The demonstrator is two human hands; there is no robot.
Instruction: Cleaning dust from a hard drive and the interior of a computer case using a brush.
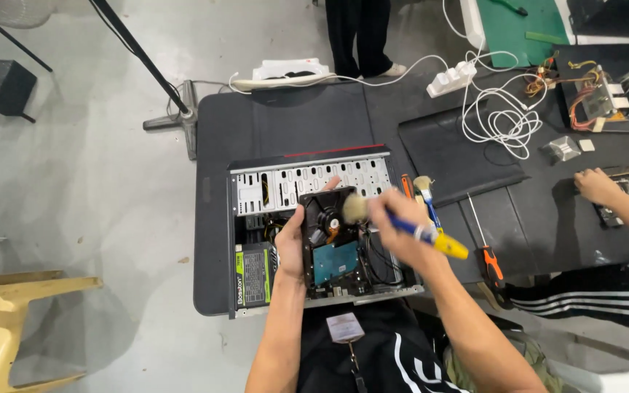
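Head view of brush cleaning inside an opened desktop computer case [307, 225] lying on its side on a dark table [285, 116]. The left hand [290, 244] is closed around the left edge of a black drive-and-fan assembly [329, 233], holding it tilted up above the middle of the case, its blue circuit board toward the near side. The right hand [402, 222] is clenched on the blue-and-yellow handle of a paintbrush [402, 227], whose pale bristles touch the fan near the assembly's far edge.

As a judgement of good practice, light strokes directed away from the case interior would carry dust off rather than into it, while the left hand's grip keeps the assembly steady and its cables unstrained; bristles are best kept off the exposed circuit board's contacts.

The power supply [253, 276] with a green label sits in the near-left corner of the case. Just right of the case lie a second brush [425, 193] and, nearer, a screwdriver [488, 251] with an orange-and-black handle. A dark mat [453, 156] lies farther right; beyond it a white power strip [451, 78] and coiled white cable [500, 120].

At the far right, another person's hands [597, 183] rest on a circuit board. The floor [81, 175] is pale concrete; a yellow plastic chair [1, 320] stands near left, and a tripod foot [172, 113] far left.
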